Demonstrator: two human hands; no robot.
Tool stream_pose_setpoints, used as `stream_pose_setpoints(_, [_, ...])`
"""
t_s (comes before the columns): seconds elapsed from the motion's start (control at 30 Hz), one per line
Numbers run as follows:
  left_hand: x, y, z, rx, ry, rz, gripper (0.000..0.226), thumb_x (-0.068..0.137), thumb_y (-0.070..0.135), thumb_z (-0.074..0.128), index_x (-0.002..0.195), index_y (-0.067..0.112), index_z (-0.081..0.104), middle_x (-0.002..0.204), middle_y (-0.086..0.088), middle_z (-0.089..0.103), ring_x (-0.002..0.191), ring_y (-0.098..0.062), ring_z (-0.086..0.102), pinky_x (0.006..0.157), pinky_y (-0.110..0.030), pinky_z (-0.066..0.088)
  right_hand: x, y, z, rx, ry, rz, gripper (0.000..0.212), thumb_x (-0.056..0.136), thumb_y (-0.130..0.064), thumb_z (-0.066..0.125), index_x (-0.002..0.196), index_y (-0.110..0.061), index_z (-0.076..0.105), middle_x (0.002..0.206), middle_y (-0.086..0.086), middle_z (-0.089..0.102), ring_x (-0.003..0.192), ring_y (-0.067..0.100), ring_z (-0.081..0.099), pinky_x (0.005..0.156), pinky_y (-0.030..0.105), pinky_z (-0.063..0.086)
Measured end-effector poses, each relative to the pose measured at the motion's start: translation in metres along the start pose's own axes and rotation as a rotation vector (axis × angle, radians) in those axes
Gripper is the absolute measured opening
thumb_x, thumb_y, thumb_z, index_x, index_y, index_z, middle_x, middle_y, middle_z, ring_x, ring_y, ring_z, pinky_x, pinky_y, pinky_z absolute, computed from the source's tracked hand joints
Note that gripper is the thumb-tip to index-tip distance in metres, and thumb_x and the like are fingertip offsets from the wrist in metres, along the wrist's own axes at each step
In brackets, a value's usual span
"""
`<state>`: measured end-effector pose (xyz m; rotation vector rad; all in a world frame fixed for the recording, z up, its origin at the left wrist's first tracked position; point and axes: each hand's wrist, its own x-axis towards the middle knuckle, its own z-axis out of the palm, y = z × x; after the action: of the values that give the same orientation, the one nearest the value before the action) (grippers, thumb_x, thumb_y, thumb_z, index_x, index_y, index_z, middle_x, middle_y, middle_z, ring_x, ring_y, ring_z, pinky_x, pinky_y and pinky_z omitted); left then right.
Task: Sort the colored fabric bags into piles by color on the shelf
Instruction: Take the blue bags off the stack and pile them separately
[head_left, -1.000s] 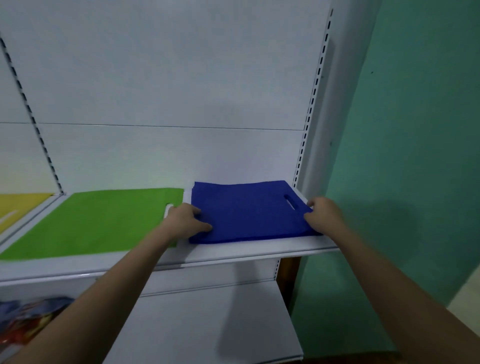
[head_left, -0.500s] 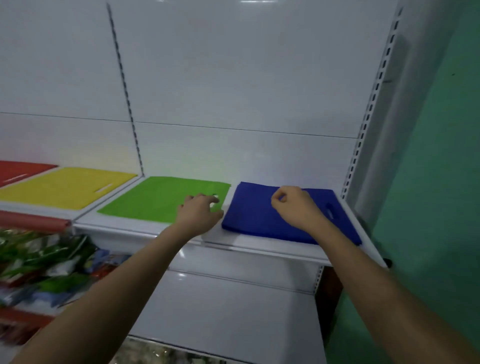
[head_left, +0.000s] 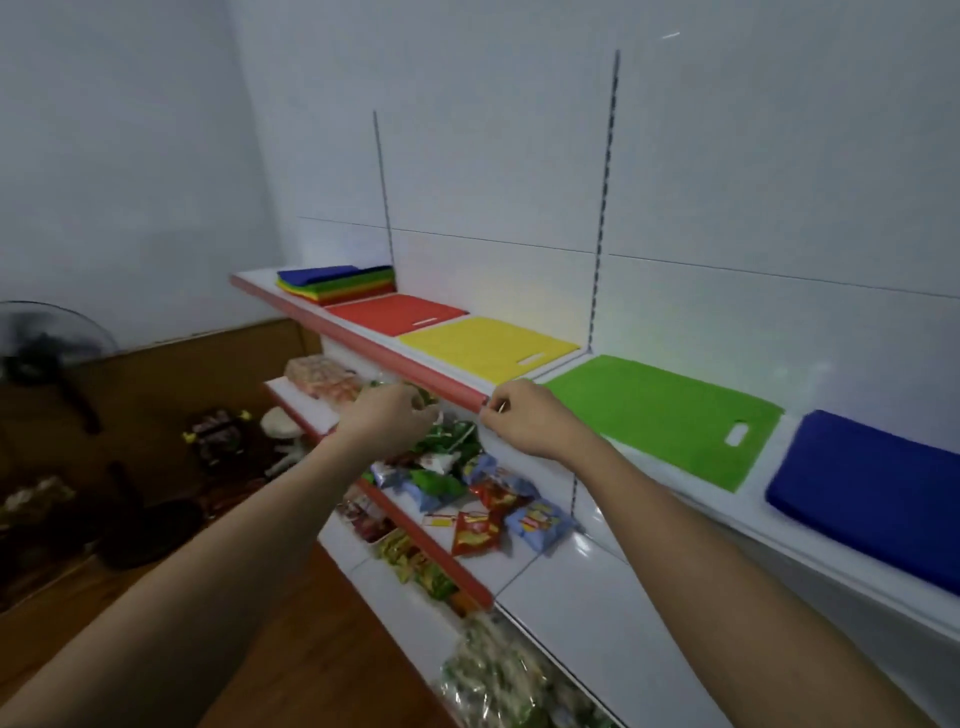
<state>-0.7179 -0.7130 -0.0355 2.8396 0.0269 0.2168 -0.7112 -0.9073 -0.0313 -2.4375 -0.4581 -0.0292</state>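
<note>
Both hands, the left hand (head_left: 387, 418) and right hand (head_left: 524, 418), hang loosely curled and hold nothing before the shelf (head_left: 763, 525) edge; the mixed stack of bags (head_left: 337, 283) lies well beyond them, at the far left end.

Red (head_left: 397, 313), yellow (head_left: 488, 345), green (head_left: 662, 410), blue piles (head_left: 870, 493) flat on shelf (head_left: 363, 340)

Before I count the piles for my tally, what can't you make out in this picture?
- blue pile: right end cut off by the head view's edge.
- mixed stack: too far to count its bags.
- left hand: fingers turned away, grip unclear.
- right hand: curled; whether it holds anything is too small to tell.
- snack packets: blurred labels.
</note>
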Motion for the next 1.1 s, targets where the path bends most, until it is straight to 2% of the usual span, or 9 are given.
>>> stream_pose_setpoints(0.17, [0.007, -0.104, -0.031, -0.008, -0.001, -0.158, 0.055, 0.092, 0.064, 0.039, 0.089, 0.017, 0.067, 0.086, -0.006, 0.073, 0.074, -0.022, 0.068, 0.065, -0.037, 0.055, 0.060, -0.074, 0.048, -0.021, -0.040, -0.096, 0.031, 0.096, -0.026, 0.053, 0.094, 0.004, 0.063, 0.093, 0.023, 0.067, 0.073, 0.032, 0.060, 0.064, 0.044, 0.048])
stream_pose_setpoints(0.27, [0.012, -0.164, -0.043, 0.022, 0.020, -0.216, 0.049, 0.094, 0.063, 0.038, 0.087, 0.021, 0.062, 0.088, -0.004, 0.073, 0.077, -0.021, 0.070, 0.070, -0.039, 0.058, 0.094, -0.112, 0.081, -0.045, -0.075, -0.122, 0.030, 0.096, -0.025, 0.054, 0.091, 0.003, 0.065, 0.084, 0.018, 0.067, 0.066, 0.027, 0.057, 0.062, 0.038, 0.046])
stream_pose_setpoints(0.4, [0.020, -0.234, -0.057, 0.006, 0.069, -0.280, 0.045, 0.096, 0.056, 0.042, 0.103, 0.020, 0.068, 0.084, 0.001, 0.070, 0.078, -0.020, 0.069, 0.066, -0.031, 0.055, 0.133, -0.157, 0.127, -0.024, -0.110, -0.137, 0.027, 0.094, -0.024, 0.056, 0.074, -0.006, 0.059, 0.069, 0.014, 0.055, 0.062, 0.022, 0.051, 0.057, 0.030, 0.036])
stream_pose_setpoints(0.5, [0.028, -0.279, -0.068, 0.003, 0.094, -0.286, 0.038, 0.092, 0.063, 0.044, 0.102, 0.031, 0.061, 0.082, 0.012, 0.060, 0.093, -0.020, 0.064, 0.081, -0.039, 0.057, 0.164, -0.181, 0.159, 0.001, -0.139, -0.116, 0.032, 0.092, -0.026, 0.058, 0.086, 0.004, 0.065, 0.078, 0.016, 0.066, 0.065, 0.021, 0.056, 0.057, 0.029, 0.040])
stream_pose_setpoints(0.63, [0.045, -0.328, -0.087, 0.002, 0.121, -0.308, 0.052, 0.087, 0.071, 0.043, 0.112, 0.029, 0.062, 0.096, 0.009, 0.063, 0.102, -0.022, 0.062, 0.087, -0.046, 0.055, 0.207, -0.213, 0.187, -0.003, -0.159, -0.142, 0.030, 0.090, -0.029, 0.058, 0.092, 0.000, 0.068, 0.091, 0.017, 0.070, 0.067, 0.022, 0.061, 0.058, 0.030, 0.042])
stream_pose_setpoints(0.73, [0.069, -0.358, -0.097, -0.009, 0.133, -0.306, 0.051, 0.089, 0.067, 0.044, 0.115, 0.027, 0.063, 0.107, 0.006, 0.067, 0.100, -0.020, 0.062, 0.084, -0.044, 0.056, 0.244, -0.234, 0.206, -0.028, -0.168, -0.166, 0.032, 0.091, -0.031, 0.057, 0.096, -0.001, 0.067, 0.091, 0.016, 0.070, 0.067, 0.025, 0.062, 0.055, 0.031, 0.042])
stream_pose_setpoints(0.87, [0.110, -0.384, -0.101, -0.137, 0.148, -0.291, 0.037, 0.094, 0.055, 0.050, 0.111, 0.025, 0.062, 0.089, 0.012, 0.064, 0.079, -0.009, 0.065, 0.074, -0.033, 0.060, 0.299, -0.248, 0.233, -0.043, -0.183, -0.216, 0.029, 0.093, -0.034, 0.056, 0.095, -0.008, 0.067, 0.086, 0.011, 0.069, 0.065, 0.017, 0.062, 0.054, 0.030, 0.046])
stream_pose_setpoints(0.97, [0.140, -0.405, -0.097, -0.214, 0.122, -0.273, 0.034, 0.095, 0.050, 0.053, 0.113, 0.023, 0.062, 0.098, 0.008, 0.064, 0.080, -0.007, 0.063, 0.073, -0.030, 0.060, 0.341, -0.253, 0.251, -0.056, -0.192, -0.251, 0.027, 0.095, -0.036, 0.056, 0.085, -0.014, 0.068, 0.081, 0.005, 0.067, 0.063, 0.012, 0.058, 0.053, 0.027, 0.046])
stream_pose_setpoints(1.1, [0.185, -0.438, -0.093, -0.245, 0.115, -0.212, 0.026, 0.097, 0.036, 0.055, 0.115, 0.020, 0.065, 0.107, 0.003, 0.067, 0.086, -0.009, 0.065, 0.078, -0.037, 0.060, 0.398, -0.252, 0.274, -0.033, -0.172, -0.264, 0.030, 0.093, -0.039, 0.056, 0.081, -0.015, 0.068, 0.078, 0.008, 0.068, 0.067, 0.023, 0.065, 0.064, 0.043, 0.057])
